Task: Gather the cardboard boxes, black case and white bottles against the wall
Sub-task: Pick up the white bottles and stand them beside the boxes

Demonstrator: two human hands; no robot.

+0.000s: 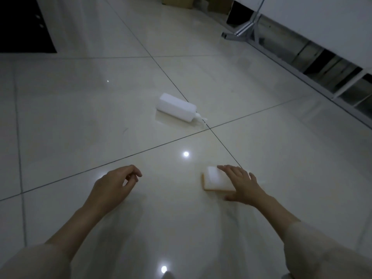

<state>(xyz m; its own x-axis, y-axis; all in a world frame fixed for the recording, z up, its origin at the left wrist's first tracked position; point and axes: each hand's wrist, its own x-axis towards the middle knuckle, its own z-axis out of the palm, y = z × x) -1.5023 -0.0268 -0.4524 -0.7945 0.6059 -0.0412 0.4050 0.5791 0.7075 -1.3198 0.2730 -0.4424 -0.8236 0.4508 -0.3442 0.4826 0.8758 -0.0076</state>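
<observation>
A white bottle (pixel 177 107) lies on its side on the tiled floor in the middle of the view, its nozzle pointing right. Nearer to me, a small flat white box with a tan edge (pixel 216 179) rests on the floor. My right hand (pixel 240 183) hovers over the box's right side with fingers spread, holding nothing; whether it touches the box is unclear. My left hand (pixel 115 183) hangs above the bare floor to the left, fingers loosely curled and empty. Cardboard boxes (pixel 178 2) stand at the far top.
A metal rack (pixel 302 63) with white panels runs along the right side. A black panel (pixel 22 27) sits at the top left. Glossy tiles with light glare lie between the bottle and my hands.
</observation>
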